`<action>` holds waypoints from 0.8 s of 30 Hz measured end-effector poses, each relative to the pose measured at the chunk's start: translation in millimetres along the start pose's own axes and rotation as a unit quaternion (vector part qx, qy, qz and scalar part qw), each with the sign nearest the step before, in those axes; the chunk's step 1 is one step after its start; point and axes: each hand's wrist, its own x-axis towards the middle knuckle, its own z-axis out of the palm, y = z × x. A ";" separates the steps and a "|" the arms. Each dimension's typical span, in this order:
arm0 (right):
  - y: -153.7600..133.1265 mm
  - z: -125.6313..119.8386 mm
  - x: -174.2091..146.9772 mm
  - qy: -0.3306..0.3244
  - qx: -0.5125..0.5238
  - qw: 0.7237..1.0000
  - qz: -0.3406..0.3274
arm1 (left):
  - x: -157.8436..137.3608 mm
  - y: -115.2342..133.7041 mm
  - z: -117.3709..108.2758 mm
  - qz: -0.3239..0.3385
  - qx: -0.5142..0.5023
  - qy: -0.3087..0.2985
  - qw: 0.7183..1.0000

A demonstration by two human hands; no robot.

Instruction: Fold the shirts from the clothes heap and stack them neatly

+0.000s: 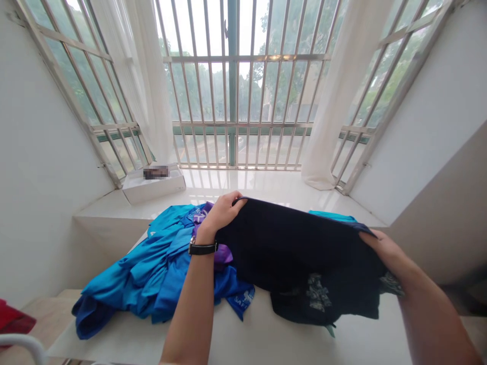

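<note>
A black T-shirt (289,248) with grey patterned prints is stretched between my two hands, its upper edge pulled nearly straight. My left hand (224,210), with a dark-banded watch (203,247) on the wrist, pinches the upper left corner. At the opposite corner, lower down, my right hand (384,246) is closed on the same edge; its fingers are partly hidden behind the cloth. The shirt's lower part hangs over the white table (243,342). Left of it lies a loose heap of blue clothes (152,263), with a purple garment (223,254) partly behind my left wrist.
A turquoise cloth (333,216) shows behind the black shirt. On the white window sill (243,180) stands an open white box (154,190) holding a blurred item. White curtains (331,126) hang beside the barred window. Red cloth (15,322) lies at the lower left.
</note>
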 end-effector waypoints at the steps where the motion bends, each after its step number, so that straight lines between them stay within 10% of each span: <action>1: 3.8 2.0 2.2 -0.034 -0.005 0.999 0.015 | 0.7 -2.3 0.8 -0.002 0.004 -0.008 1.000; 13: 80.0 13.8 34.8 -0.047 -0.248 0.961 -0.111 | -1.4 -1.9 -3.0 -0.034 0.052 -0.015 0.998; 19: 94.1 26.7 26.9 -0.021 -0.141 0.986 -0.089 | -8.4 2.5 -15.9 -0.041 -0.062 -0.049 0.996; 24: 91.4 15.7 21.4 0.038 0.072 0.995 0.059 | -14.4 2.1 -25.2 -0.066 -0.230 -0.042 0.970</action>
